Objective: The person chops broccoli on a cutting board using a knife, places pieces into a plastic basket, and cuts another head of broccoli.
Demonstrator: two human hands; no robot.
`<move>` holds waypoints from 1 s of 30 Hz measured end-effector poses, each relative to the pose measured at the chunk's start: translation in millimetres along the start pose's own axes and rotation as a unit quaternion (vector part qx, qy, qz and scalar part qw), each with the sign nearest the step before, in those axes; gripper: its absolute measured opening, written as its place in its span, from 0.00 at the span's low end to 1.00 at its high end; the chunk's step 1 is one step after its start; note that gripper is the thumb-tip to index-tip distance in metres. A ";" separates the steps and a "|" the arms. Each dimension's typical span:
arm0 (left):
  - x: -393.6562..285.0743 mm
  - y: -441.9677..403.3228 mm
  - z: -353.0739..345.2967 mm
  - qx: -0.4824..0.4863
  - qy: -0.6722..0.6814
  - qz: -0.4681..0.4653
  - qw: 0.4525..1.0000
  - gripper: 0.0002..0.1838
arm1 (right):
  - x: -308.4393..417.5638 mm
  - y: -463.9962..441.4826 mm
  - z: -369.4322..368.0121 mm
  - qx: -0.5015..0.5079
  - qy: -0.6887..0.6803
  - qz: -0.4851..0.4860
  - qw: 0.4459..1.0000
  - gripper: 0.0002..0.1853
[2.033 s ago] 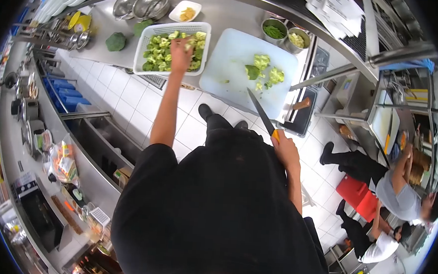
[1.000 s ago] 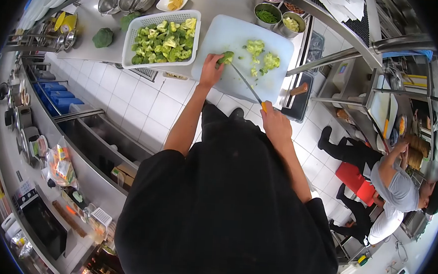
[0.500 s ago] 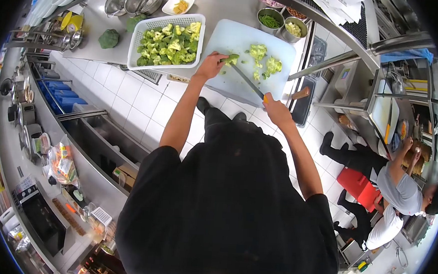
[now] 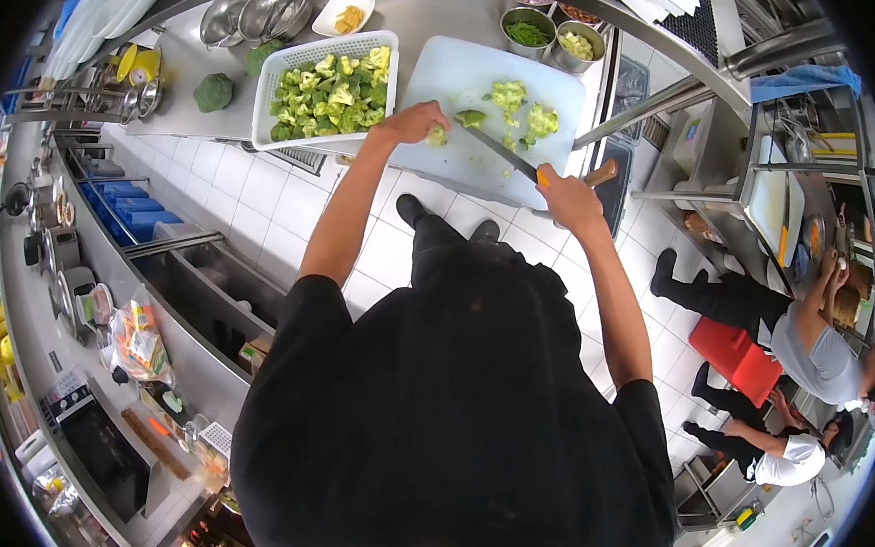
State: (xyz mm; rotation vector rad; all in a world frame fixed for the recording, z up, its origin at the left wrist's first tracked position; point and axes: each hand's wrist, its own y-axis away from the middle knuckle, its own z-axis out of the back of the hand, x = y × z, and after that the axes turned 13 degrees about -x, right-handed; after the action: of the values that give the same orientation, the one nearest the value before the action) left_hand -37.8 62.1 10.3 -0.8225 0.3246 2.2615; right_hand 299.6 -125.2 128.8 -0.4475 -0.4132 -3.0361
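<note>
My right hand (image 4: 570, 199) is closed around the yellow handle of a kitchen knife (image 4: 506, 155), whose blade points left over the white cutting board (image 4: 440, 68). A green broccoli piece (image 4: 470, 119) lies at the blade's tip. At the board's left edge, my left hand (image 4: 414, 123) has its fingers closed on a small pale-green broccoli floret (image 4: 437, 135), partly hidden by them. Larger broccoli chunks (image 4: 508, 96) lie on the board beyond the knife, with small crumbs around. Just left of the board stands a white basket (image 4: 393, 90) full of cut florets (image 4: 323, 96).
Whole broccoli heads (image 4: 213, 91), metal bowls (image 4: 275, 8) and a white dish (image 4: 343, 15) stand left on the steel counter. Metal tins (image 4: 528, 33) sit behind the board. A wooden handle (image 4: 601, 173) sticks out at its right. Two people (image 4: 814, 347) are at far right.
My left hand has moved left toward the basket with a floret, away from the blade. The knife and right hand have shifted slightly right. The camera view has shifted a little.
</note>
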 end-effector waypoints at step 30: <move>6.4 91.0 70.0 -0.564 -0.193 0.178 0.783 0.24 | 21.9 109.8 -36.3 -0.060 -0.050 -0.138 0.987 0.16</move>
State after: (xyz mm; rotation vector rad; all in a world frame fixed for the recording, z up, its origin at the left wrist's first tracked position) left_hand -136.7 30.3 59.6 -0.8207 -1.3045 2.8226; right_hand 277.6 -240.8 129.6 -0.5982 -0.3206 -3.3302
